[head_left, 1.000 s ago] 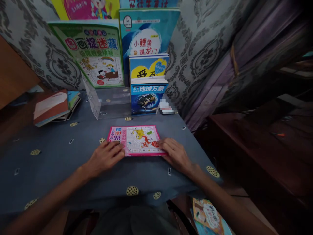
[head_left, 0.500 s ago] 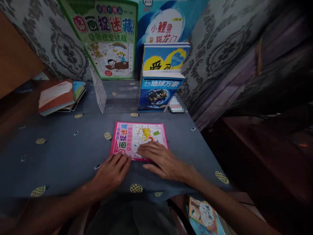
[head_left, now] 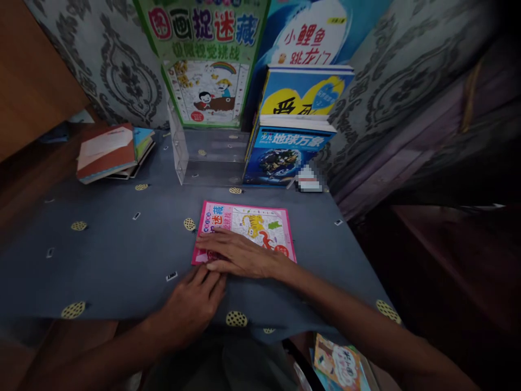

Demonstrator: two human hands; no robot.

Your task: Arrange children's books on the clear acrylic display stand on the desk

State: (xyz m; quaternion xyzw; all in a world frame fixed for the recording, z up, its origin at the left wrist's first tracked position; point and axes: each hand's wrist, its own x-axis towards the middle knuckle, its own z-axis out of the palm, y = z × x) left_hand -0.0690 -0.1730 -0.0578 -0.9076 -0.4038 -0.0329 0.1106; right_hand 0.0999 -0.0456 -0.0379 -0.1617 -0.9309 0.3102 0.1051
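A pink picture book (head_left: 271, 228) lies on the table, its cover showing a yellow tiger and Chinese characters. My right hand (head_left: 240, 255) rests open and flat across the left part of the cover, fingers stretched to the left over the printed title. Bent and close together, the fingers of my left hand (head_left: 199, 296) are closed at the book's near left edge. Their tips meet the right thumb there and are partly hidden by it.
A clear acrylic stand (head_left: 211, 174) behind holds a green picture book (head_left: 203, 81) and several blue books (head_left: 285, 155). Stacked books (head_left: 109, 152) lie at the back left. Below the table's front edge, another book (head_left: 342, 364) shows at lower right.
My right hand has slid left across the cover, from the tiger picture to the title. My left hand stays near the book's near left edge. The whole view has shifted slightly.
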